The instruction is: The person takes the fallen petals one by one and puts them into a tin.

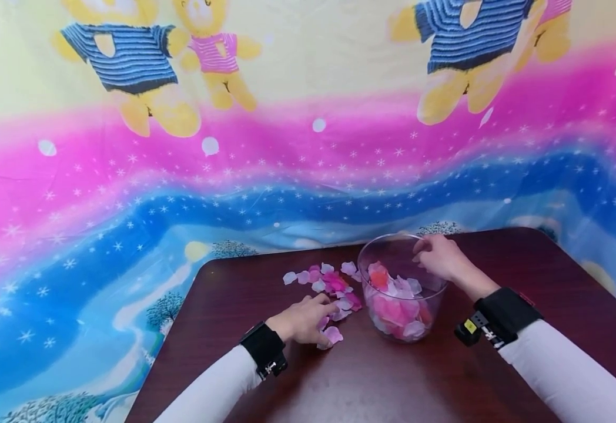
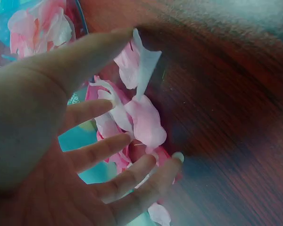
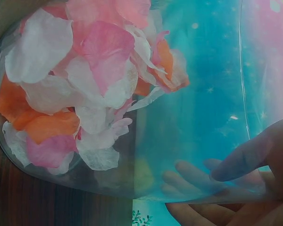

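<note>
A clear round container (image 1: 403,294) stands on the table, partly filled with pink, white and orange artificial petals (image 3: 89,84). My right hand (image 1: 440,257) grips its rim at the right side, pinching the wall between the thumb (image 3: 243,157) and the fingers. To the left of the container, my left hand (image 1: 303,320) is low over a loose scatter of petals (image 1: 334,282). Its fingers are spread and slightly bent in the left wrist view, with pink and white petals (image 2: 146,120) right at the fingertips. A white petal (image 2: 146,63) stands up at the thumb tip.
The dark reddish-brown table (image 1: 382,388) has its far edge close to a hanging cloth (image 1: 308,147) printed with bears and snowflakes. Black straps with small cameras sit on both wrists. A few pale petals (image 1: 348,268) lie close against the container's left side.
</note>
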